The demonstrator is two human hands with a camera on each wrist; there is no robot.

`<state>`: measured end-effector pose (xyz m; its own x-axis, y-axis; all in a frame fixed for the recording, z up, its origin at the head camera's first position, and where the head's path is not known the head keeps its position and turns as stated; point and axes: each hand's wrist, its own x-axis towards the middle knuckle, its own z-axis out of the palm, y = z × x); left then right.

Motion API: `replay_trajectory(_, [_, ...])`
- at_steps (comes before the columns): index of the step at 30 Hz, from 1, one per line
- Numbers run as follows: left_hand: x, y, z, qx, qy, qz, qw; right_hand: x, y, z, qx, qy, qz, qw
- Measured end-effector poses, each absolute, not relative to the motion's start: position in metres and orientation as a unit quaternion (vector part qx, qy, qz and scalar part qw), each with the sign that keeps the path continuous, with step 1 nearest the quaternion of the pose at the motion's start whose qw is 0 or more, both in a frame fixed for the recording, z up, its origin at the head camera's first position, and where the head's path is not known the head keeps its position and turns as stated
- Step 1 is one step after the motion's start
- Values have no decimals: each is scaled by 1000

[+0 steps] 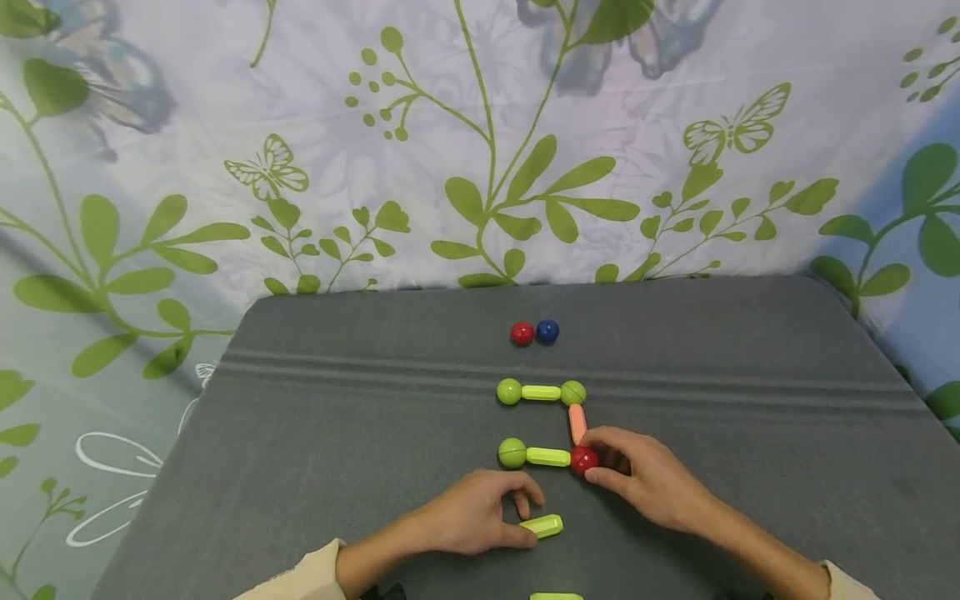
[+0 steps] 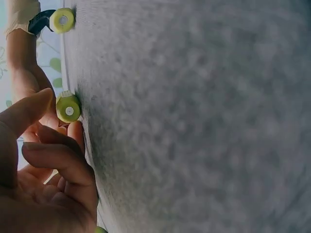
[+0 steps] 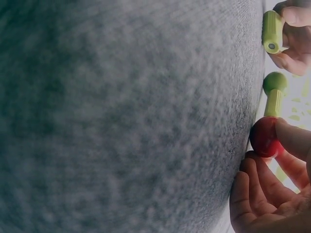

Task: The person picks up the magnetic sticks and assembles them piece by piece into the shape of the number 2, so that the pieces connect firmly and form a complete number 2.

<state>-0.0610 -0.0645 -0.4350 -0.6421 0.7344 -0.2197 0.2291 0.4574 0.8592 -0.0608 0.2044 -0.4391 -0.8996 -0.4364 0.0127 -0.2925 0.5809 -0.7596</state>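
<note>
My right hand (image 1: 652, 475) pinches a red ball (image 1: 585, 460) between thumb and fingertips, also seen in the right wrist view (image 3: 266, 137). That ball meets a yellow-green stick (image 1: 548, 457) with a green ball (image 1: 512, 452) at its other end. From the red ball an orange stick (image 1: 577, 424) runs up to another green ball (image 1: 573, 392), then a yellow-green stick (image 1: 541, 392) and a green ball (image 1: 509, 391). My left hand (image 1: 487, 510) has its bent thumb and fingers apart around the left end of a loose yellow-green stick (image 1: 546, 526), which lies on the table.
Beyond the joined pieces, a red ball (image 1: 522, 333) and a blue ball (image 1: 548, 331) sit side by side. Another yellow-green stick (image 1: 556, 597) lies at the near edge of the head view. A patterned cloth (image 1: 420, 150) hangs behind the grey table (image 1: 337, 433).
</note>
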Motion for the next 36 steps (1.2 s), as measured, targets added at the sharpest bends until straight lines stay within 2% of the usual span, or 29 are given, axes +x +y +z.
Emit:
replay_trajectory(10, [-59, -55, -436, 327, 828, 383, 246, -60, 204, -439, -214, 884, -409, 75])
replay_trajectory(19, [-64, -76, -432, 258, 817, 443, 265, -60, 205, -437, -211, 884, -408, 84])
replay_trajectory(30, [-73, -96, -424, 218, 855, 435, 178, -60, 204, -439, -210, 887, -404, 81])
replay_trajectory(36, [-73, -94, -427, 208, 857, 437, 176, -60, 205, -440, -209, 886, -406, 80])
